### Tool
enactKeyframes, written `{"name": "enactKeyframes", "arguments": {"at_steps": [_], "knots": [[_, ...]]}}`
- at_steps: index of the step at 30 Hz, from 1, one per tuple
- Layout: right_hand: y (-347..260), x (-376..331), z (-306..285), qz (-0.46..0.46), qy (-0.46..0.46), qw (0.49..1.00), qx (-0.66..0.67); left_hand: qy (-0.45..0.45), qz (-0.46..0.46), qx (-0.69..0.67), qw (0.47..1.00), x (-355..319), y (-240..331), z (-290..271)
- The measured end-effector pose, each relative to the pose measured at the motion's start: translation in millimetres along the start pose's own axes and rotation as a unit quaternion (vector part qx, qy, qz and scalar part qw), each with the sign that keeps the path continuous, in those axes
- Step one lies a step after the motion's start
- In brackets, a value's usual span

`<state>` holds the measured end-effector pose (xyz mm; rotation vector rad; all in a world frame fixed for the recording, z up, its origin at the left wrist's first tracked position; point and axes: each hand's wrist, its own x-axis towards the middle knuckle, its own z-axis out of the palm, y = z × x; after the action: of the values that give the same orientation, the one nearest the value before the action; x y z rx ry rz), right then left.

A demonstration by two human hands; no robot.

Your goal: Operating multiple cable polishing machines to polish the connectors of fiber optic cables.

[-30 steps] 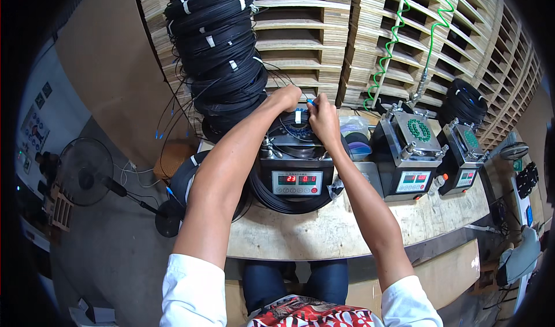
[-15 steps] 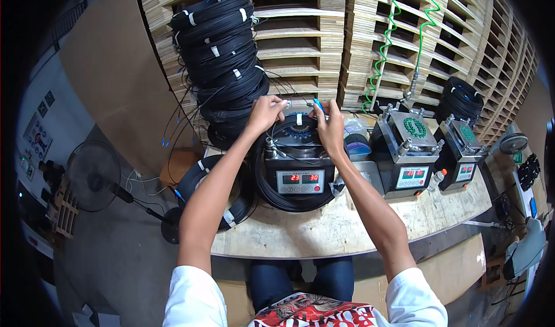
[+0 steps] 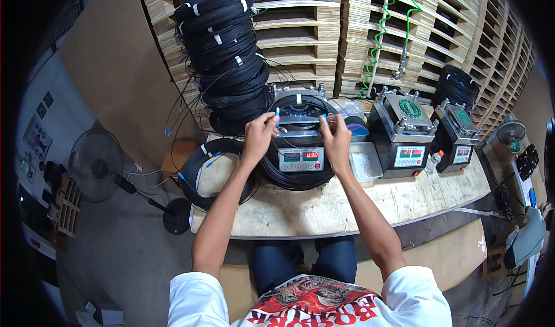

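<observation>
As I stand watching, a person in a white top works at a wooden table (image 3: 295, 214) with both bare hands raised over a black machine (image 3: 283, 143). The left hand (image 3: 259, 137) pinches a small blue-and-white connector (image 3: 277, 112) upright between thumb and fingers. The right hand (image 3: 337, 139), a short gap away, has its fingertips drawn together on a small blue tip (image 3: 325, 116), mostly hidden by the fingers. A coil of black cable (image 3: 298, 182) loops around the machine, passing below its lit control panel (image 3: 300, 159); coil and right hand hide parts of the machine. To the left, a second coil (image 3: 189, 174) lies on the table, and a tall stack of black coils (image 3: 222, 55) rises behind it. To the right sit a clear tray (image 3: 365, 160), a bottle with an orange cap (image 3: 432, 163) and two similar machines, the nearer (image 3: 399, 139) beside the farther (image 3: 454, 136). Wooden pallets (image 3: 289, 32) stand behind.
</observation>
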<state>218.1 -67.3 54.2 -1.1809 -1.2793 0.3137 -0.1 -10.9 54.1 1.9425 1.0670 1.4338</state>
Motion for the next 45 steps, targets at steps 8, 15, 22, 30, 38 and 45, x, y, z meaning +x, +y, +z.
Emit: {"name": "enactKeyframes", "arguments": {"at_steps": [8,15,22,30,38,45], "knots": [[45,29,-46,0.027,-0.098,0.981,0.163,0.047,0.056,-0.099,0.992,-7,-16,-22],[75,31,-70,0.059,-0.065,0.988,0.13,0.073,-0.028,0.09,0.993,-32,-28,-34],[109,19,-63,-0.062,-0.09,0.991,-0.072,0.087,0.009,0.194,0.977,-56,-42,-29],[103,5,-59,0.015,-0.071,0.997,-0.038,0.119,-0.023,0.176,0.977,-86,-51,-15],[97,-6,-60,0.026,-0.143,0.989,-0.006,0.089,-0.035,0.129,0.987,-85,-67,-15],[97,-5,-60,0.09,-0.16,0.981,0.064,0.022,-0.088,-0.098,0.991,-78,-71,-25]]}}
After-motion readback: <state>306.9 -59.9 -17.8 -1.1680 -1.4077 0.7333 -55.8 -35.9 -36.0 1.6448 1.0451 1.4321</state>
